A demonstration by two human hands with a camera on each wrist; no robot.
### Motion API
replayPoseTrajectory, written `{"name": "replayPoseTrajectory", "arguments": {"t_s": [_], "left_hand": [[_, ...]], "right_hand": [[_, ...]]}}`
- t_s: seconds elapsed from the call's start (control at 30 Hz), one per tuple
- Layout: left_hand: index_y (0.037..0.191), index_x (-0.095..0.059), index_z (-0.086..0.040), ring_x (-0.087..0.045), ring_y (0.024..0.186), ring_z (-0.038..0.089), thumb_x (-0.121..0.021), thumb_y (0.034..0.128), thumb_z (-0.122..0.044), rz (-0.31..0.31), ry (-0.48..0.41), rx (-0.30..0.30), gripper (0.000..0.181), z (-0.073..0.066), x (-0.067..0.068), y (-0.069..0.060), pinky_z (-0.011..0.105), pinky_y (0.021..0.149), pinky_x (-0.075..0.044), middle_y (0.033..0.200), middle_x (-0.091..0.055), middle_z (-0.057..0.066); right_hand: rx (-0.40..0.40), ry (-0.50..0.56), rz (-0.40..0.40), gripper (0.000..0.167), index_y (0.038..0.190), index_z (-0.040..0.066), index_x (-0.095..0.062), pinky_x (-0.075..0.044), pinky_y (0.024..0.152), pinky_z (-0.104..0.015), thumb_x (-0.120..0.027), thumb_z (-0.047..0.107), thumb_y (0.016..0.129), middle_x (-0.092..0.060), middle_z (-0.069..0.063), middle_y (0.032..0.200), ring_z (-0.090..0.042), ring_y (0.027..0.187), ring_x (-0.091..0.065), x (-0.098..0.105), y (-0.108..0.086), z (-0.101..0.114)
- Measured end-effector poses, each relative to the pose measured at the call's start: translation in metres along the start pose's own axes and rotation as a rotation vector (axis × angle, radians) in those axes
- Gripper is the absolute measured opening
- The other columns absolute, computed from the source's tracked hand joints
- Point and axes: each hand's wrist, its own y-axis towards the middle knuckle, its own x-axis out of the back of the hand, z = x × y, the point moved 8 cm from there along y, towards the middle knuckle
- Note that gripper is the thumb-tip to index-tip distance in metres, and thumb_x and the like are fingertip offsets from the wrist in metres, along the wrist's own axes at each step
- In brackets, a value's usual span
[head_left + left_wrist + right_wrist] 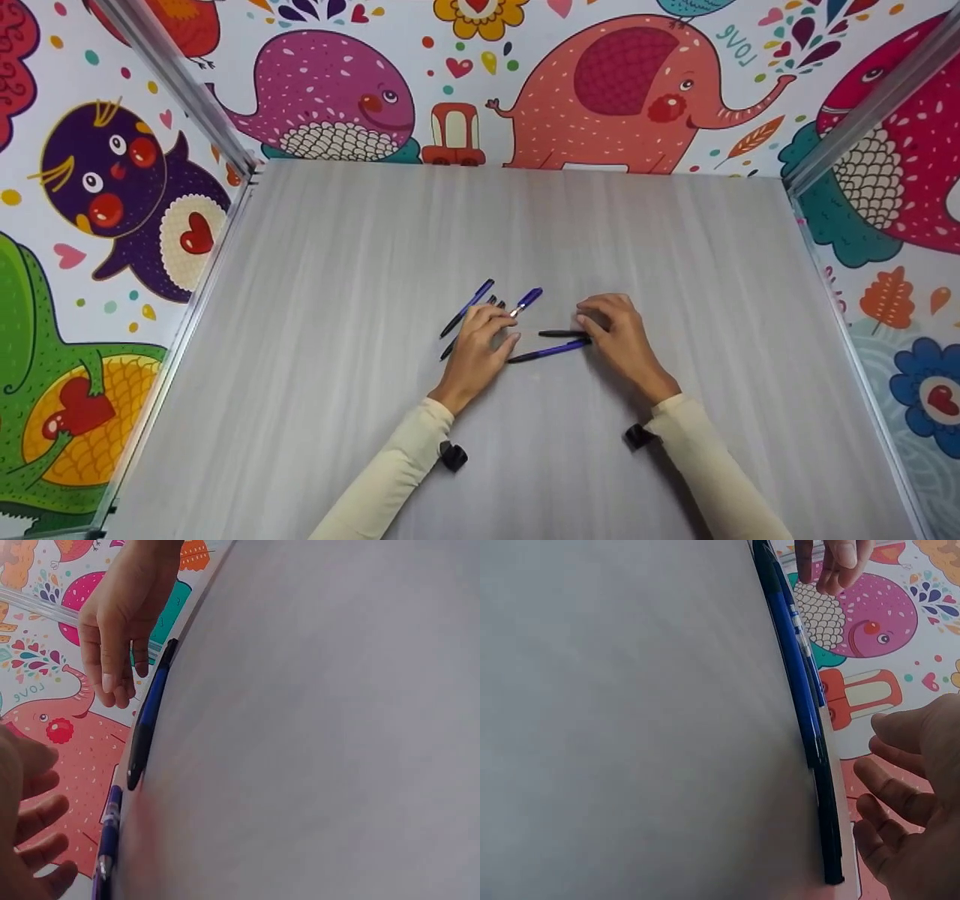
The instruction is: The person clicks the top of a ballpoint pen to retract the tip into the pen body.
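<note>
Pens (549, 351) are lying on table (375, 247): some beside and beyond left hand (476, 349), two between hands, right ends reaching right hand (621, 337). Wall (495, 82) standing far side.

Dark pens (448, 349) partly covered, both sleeves (375, 480) cropped below
In the head view the left grip (474, 354) hides stretches of those pens; whether the right grip (619, 335) touches the black pen (559, 333) cannot be told. The left wrist view's bottom edge cuts off the lower pen (110, 832).
</note>
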Motion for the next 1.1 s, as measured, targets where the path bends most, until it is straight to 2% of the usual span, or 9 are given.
{"name": "replayPoseTrajectory", "arguments": {"t_s": [0.3, 0.5, 0.7, 0.83, 0.93, 1.1], "left_hand": [[0.109, -0.082, 0.001, -0.062, 0.123, 0.028, -0.087, 0.0946, -0.004, -0.029, 0.044, 0.071, 0.016, 0.008, 0.012, -0.007, 0.045, 0.107, -0.054, 0.117, -0.074, 0.008], [0.109, -0.082, 0.0, -0.058, 0.127, 0.031, -0.088, 0.0935, -0.006, -0.031, 0.112, 0.092, 0.017, 0.01, 0.014, -0.01, 0.047, 0.11, -0.052, 0.12, -0.072, 0.011], [0.109, -0.083, -0.002, -0.054, 0.136, 0.04, -0.09, 0.0926, -0.012, 0.026, 0.252, 0.116, 0.021, 0.014, 0.011, -0.011, 0.055, 0.119, -0.043, 0.129, -0.07, 0.014], [0.11, -0.083, -0.003, -0.052, 0.139, 0.044, -0.09, 0.0936, -0.016, 0.064, 0.355, 0.1, 0.023, 0.014, 0.008, -0.011, 0.066, 0.122, -0.036, 0.134, -0.068, 0.016], [0.109, -0.083, -0.003, -0.051, 0.141, 0.045, -0.089, 0.0945, -0.019, 0.086, 0.418, 0.081, 0.022, 0.012, 0.005, -0.01, 0.072, 0.121, -0.035, 0.135, -0.068, 0.018], [0.106, -0.083, -0.004, -0.049, 0.143, 0.046, -0.089, 0.0949, -0.021, 0.119, 0.491, 0.069, 0.022, 0.011, 0.0, -0.007, 0.073, 0.12, -0.036, 0.136, -0.068, 0.018]], "right_hand": [[0.0, -0.009, 0.015, 0.019, 0.116, -0.002, -0.08, -0.048, 0.104, -0.055, -0.082, 0.002, 0.098, -0.075, -0.017, 0.12, -0.039, 0.121, -0.061, -0.017, 0.013, 0.008], [-0.04, 0.021, 0.022, 0.017, 0.117, -0.002, -0.08, -0.047, 0.106, -0.052, -0.079, 0.004, 0.101, -0.075, -0.018, 0.122, -0.037, 0.122, -0.06, -0.028, 0.021, 0.01], [-0.071, 0.037, 0.019, 0.018, 0.119, -0.003, -0.08, -0.046, 0.109, -0.053, -0.078, 0.005, 0.103, -0.075, -0.019, 0.123, -0.038, 0.125, -0.058, -0.04, 0.029, 0.01], [-0.069, 0.028, 0.008, 0.02, 0.119, -0.004, -0.079, -0.047, 0.108, -0.053, -0.078, 0.004, 0.102, -0.074, -0.019, 0.123, -0.038, 0.124, -0.059, -0.049, 0.034, 0.01], [-0.072, 0.017, 0.002, 0.022, 0.12, -0.004, -0.079, -0.045, 0.108, -0.055, -0.08, 0.004, 0.1, -0.073, -0.02, 0.125, -0.04, 0.124, -0.058, -0.053, 0.037, 0.012], [-0.103, -0.018, 0.011, 0.026, 0.123, -0.005, -0.078, -0.044, 0.11, -0.056, -0.081, 0.005, 0.099, -0.069, -0.022, 0.129, -0.041, 0.127, -0.056, -0.057, 0.041, 0.013]]}}
